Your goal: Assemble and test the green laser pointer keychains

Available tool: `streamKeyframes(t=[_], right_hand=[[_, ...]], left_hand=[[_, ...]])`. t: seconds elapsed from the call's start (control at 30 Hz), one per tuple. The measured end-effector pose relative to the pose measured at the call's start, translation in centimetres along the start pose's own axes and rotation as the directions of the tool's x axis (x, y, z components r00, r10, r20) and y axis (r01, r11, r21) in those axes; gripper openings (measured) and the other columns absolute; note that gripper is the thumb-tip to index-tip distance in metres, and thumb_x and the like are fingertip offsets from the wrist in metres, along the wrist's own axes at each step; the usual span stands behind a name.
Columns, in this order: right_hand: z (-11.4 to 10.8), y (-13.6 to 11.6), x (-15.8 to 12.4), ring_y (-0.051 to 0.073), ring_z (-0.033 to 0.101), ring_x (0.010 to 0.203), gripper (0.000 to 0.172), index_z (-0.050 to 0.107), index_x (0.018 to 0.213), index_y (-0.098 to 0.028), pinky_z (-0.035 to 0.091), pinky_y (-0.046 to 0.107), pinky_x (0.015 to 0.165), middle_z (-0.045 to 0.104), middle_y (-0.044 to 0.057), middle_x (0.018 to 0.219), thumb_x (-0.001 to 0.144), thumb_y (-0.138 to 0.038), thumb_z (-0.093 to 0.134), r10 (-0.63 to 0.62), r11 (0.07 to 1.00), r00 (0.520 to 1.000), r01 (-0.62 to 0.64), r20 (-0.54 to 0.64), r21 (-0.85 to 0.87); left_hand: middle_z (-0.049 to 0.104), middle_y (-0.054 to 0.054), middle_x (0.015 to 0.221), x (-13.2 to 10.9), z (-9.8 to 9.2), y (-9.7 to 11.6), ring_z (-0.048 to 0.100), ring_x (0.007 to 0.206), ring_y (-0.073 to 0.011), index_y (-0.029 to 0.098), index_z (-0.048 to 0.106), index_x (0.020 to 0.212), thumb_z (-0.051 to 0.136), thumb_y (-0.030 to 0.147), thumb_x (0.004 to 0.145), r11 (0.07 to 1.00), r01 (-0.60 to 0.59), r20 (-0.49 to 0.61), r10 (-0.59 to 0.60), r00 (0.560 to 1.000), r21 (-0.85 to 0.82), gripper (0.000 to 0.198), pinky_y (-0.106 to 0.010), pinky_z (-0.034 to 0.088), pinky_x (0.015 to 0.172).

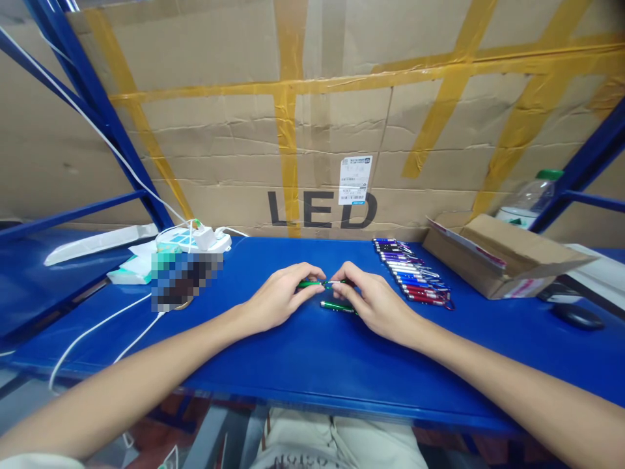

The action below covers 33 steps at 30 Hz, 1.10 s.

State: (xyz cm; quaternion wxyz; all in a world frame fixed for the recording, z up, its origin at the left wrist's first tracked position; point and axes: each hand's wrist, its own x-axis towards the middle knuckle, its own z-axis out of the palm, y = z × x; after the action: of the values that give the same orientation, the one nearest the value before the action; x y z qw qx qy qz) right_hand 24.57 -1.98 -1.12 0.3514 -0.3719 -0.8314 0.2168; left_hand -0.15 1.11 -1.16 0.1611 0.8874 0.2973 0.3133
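Both my hands meet at the middle of the blue table [303, 352]. My left hand [280, 296] and my right hand [374, 296] each pinch one end of a small green pen-shaped flashlight [322, 284], held just above the tabletop. A second green flashlight [336, 305] lies flat on the table right below it, beside my right hand. A row of several similar small flashlights [413, 277] in purple, blue, silver and red lies to the right of my right hand.
An open cardboard box [493, 257] sits at the right, with a plastic bottle [530, 198] behind it and a dark mouse [576, 316] nearer me. A white power strip [195, 240] with cables and a blurred patch [185, 277] sit at the left. A taped cardboard wall [312, 117] backs the table.
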Motion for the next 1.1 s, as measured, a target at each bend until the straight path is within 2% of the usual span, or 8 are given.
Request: streamKeyframes(t=[0.13, 0.33, 0.53, 0.7, 0.8, 0.87, 1.0, 1.1], right_hand=[[-0.2, -0.5, 0.0, 0.018, 0.065, 0.08, 0.019, 0.058, 0.098, -0.025, 0.051, 0.03, 0.074, 0.071, 0.0, 0.092, 0.112, -0.035, 0.051, 0.031, 0.997, 0.999, -0.032, 0.013, 0.063], [-0.4, -0.5, 0.1, 0.019, 0.065, 0.083, 0.02, 0.061, 0.094, -0.024, 0.051, 0.031, 0.075, 0.071, 0.0, 0.091, 0.11, -0.036, 0.057, 0.047, 0.996, 0.999, -0.047, 0.001, 0.077], [-0.5, -0.1, 0.2, 0.02, 0.066, 0.086, 0.018, 0.061, 0.091, -0.024, 0.051, 0.033, 0.08, 0.072, 0.001, 0.093, 0.108, -0.029, 0.06, -0.015, 1.0, 1.0, 0.015, -0.019, 0.003], [-0.6, 0.4, 0.2, 0.023, 0.064, 0.096, 0.016, 0.06, 0.093, -0.024, 0.05, 0.037, 0.087, 0.074, 0.003, 0.101, 0.108, -0.027, 0.062, -0.073, 0.987, 0.996, 0.065, -0.051, -0.146], [-0.7, 0.7, 0.1, 0.025, 0.062, 0.099, 0.012, 0.064, 0.097, -0.025, 0.052, 0.038, 0.089, 0.074, 0.005, 0.103, 0.108, -0.028, 0.064, -0.069, 0.979, 0.996, 0.057, -0.056, -0.194], [-0.8, 0.9, 0.2, 0.025, 0.063, 0.1, 0.005, 0.068, 0.108, -0.025, 0.054, 0.038, 0.088, 0.075, 0.006, 0.106, 0.108, -0.027, 0.064, -0.067, 0.976, 0.997, 0.055, -0.048, -0.211], [-0.8, 1.2, 0.3, 0.027, 0.067, 0.102, 0.029, 0.069, 0.135, -0.024, 0.056, 0.042, 0.092, 0.078, 0.009, 0.113, 0.108, -0.023, 0.061, -0.116, 0.957, 0.993, 0.105, -0.023, -0.269], [-0.7, 1.3, 0.4, 0.027, 0.071, 0.102, 0.027, 0.074, 0.131, -0.021, 0.056, 0.041, 0.091, 0.079, 0.01, 0.11, 0.108, -0.023, 0.06, -0.123, 0.951, 0.992, 0.123, 0.015, -0.282]], left_hand=[[0.074, -0.007, 0.111, -0.1, -0.1, -0.1, 0.07, 0.105, -0.0228, 0.021, 0.07, 0.122, 0.056, 0.036, 0.113, 0.996, -0.057, -0.005, 0.057, 0.998, 0.062, 0.022, -0.037, 0.054, 0.097], [0.073, -0.008, 0.113, -0.1, -0.2, -0.1, 0.069, 0.106, -0.023, 0.02, 0.07, 0.123, 0.057, 0.034, 0.113, 0.993, -0.064, -0.026, 0.067, 0.997, 0.097, 0.022, -0.037, 0.054, 0.095], [0.074, -0.007, 0.112, 0.0, -0.2, -0.4, 0.068, 0.105, -0.0235, 0.021, 0.07, 0.119, 0.059, 0.035, 0.111, 0.993, -0.024, -0.022, 0.027, 0.999, 0.119, 0.02, -0.039, 0.053, 0.094], [0.075, -0.006, 0.111, 0.0, -0.3, -0.5, 0.066, 0.102, -0.0239, 0.021, 0.071, 0.119, 0.06, 0.031, 0.11, 0.982, -0.025, -0.042, 0.033, 0.999, 0.187, 0.018, -0.039, 0.053, 0.091], [0.076, -0.006, 0.113, 0.0, -0.3, -0.5, 0.066, 0.102, -0.0241, 0.021, 0.072, 0.12, 0.061, 0.03, 0.109, 0.98, -0.028, -0.046, 0.038, 0.998, 0.196, 0.018, -0.04, 0.053, 0.091], [0.076, -0.006, 0.112, 0.0, -0.3, -0.5, 0.066, 0.102, -0.0237, 0.022, 0.072, 0.119, 0.061, 0.031, 0.11, 0.983, -0.032, -0.047, 0.041, 0.998, 0.181, 0.017, -0.039, 0.053, 0.091], [0.075, -0.006, 0.113, 0.0, -0.4, -0.5, 0.067, 0.104, -0.0236, 0.021, 0.071, 0.12, 0.062, 0.032, 0.11, 0.987, -0.059, -0.05, 0.067, 0.996, 0.151, 0.017, -0.039, 0.053, 0.094], [0.075, -0.007, 0.114, -0.1, -0.4, -0.4, 0.067, 0.105, -0.0233, 0.021, 0.07, 0.12, 0.062, 0.031, 0.111, 0.987, -0.085, -0.05, 0.092, 0.994, 0.138, 0.017, -0.038, 0.053, 0.094]])
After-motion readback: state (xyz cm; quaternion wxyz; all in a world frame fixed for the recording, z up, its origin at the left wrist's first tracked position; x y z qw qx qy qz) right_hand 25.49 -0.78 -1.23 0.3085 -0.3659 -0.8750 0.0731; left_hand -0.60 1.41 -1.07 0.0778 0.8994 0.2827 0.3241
